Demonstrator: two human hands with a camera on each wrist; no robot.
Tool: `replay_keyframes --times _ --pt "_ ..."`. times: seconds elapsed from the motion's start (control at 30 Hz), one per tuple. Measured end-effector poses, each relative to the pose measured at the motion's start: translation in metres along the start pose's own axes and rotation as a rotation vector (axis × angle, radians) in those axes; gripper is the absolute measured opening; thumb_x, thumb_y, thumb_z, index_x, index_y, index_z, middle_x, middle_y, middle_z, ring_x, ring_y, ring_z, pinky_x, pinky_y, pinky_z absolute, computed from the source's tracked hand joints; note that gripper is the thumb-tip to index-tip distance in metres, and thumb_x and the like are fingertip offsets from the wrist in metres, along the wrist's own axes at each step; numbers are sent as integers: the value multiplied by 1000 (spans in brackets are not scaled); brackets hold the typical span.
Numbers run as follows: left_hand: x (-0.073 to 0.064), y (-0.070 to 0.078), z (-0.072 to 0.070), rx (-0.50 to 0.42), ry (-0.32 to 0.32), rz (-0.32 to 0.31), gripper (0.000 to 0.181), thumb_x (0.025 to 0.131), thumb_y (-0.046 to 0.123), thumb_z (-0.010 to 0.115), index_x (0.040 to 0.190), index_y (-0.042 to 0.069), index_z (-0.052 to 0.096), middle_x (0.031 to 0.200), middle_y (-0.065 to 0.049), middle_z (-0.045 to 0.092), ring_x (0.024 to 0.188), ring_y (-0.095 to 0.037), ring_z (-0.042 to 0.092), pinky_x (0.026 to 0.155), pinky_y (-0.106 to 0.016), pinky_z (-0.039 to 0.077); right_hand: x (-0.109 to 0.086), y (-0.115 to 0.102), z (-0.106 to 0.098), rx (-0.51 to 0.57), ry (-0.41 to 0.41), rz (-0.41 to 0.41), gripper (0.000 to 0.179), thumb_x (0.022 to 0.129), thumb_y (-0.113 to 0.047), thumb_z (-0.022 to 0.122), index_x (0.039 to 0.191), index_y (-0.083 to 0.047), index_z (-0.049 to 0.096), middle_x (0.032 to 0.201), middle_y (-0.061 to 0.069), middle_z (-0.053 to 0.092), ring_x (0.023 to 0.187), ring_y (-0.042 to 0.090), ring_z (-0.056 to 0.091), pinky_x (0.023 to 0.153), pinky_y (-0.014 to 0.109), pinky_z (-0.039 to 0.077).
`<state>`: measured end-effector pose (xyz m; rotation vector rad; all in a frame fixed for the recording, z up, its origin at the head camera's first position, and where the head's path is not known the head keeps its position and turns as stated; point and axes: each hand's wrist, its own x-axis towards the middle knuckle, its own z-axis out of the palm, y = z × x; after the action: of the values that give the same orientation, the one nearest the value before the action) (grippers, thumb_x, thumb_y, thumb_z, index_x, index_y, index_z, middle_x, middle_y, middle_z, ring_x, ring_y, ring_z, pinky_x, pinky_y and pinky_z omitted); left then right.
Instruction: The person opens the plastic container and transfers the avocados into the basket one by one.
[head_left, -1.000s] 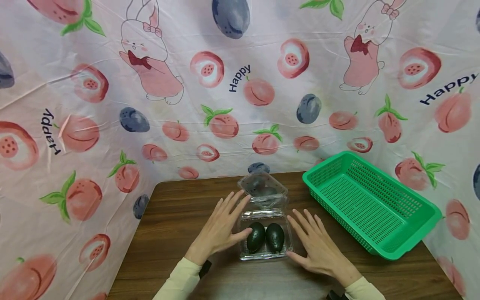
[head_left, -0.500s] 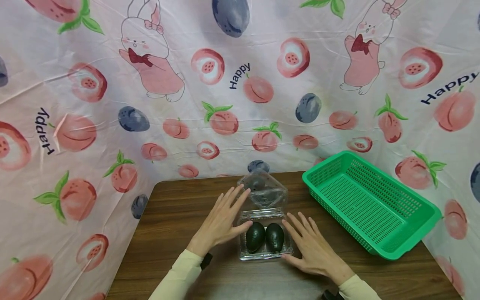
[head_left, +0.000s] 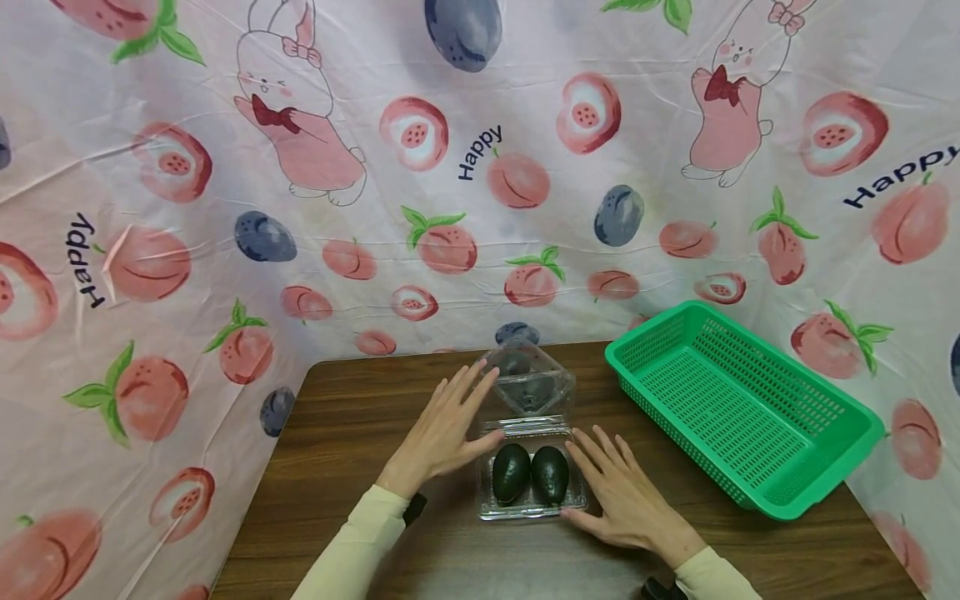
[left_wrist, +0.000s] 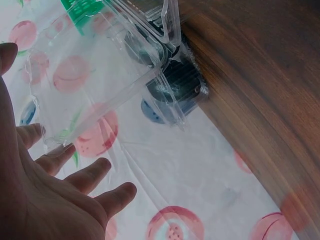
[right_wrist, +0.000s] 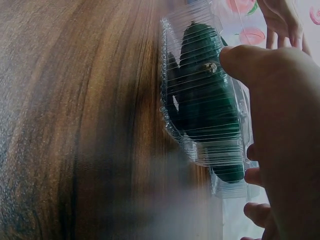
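Two dark green avocados, the left one [head_left: 511,475] and the right one [head_left: 550,477], lie side by side in a clear plastic clamshell box [head_left: 517,514]. Its hinged lid [head_left: 534,385] stands raised at the back. My left hand [head_left: 438,442], fingers spread, is at the left of box and lid; in the left wrist view its fingertips [left_wrist: 102,165] are by the lid's edge, contact uncertain. On the box's right side is my right hand [head_left: 630,500], fingers extended. Its thumb [right_wrist: 240,62] is at the front rim, seemingly touching it.
A green perforated plastic basket [head_left: 723,417] stands to the right on the brown wooden table [head_left: 360,408]. Behind the table and along both sides hangs a pale cloth [head_left: 450,200] printed with peaches and rabbits.
My left hand has shifted slightly away from me, its thumb leaving the left avocado's edge. My right hand has moved a little left, closer to the box. The lid's tilt has changed slightly.
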<state>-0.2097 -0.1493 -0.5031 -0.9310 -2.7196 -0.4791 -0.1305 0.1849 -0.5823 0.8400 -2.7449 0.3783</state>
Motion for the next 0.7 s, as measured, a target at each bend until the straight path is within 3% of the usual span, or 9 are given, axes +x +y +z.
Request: replay_keyframes --times 0.7 --pt "16 -11 5 -72 -48 -47 95 106 53 75 182 21 27 186 -17 31 170 -48 37 135 -76 32 -5 -2 -4 26 -32 18 99 99 -73 73 167 -5 53 178 16 49 166 49 44 127 76 40"
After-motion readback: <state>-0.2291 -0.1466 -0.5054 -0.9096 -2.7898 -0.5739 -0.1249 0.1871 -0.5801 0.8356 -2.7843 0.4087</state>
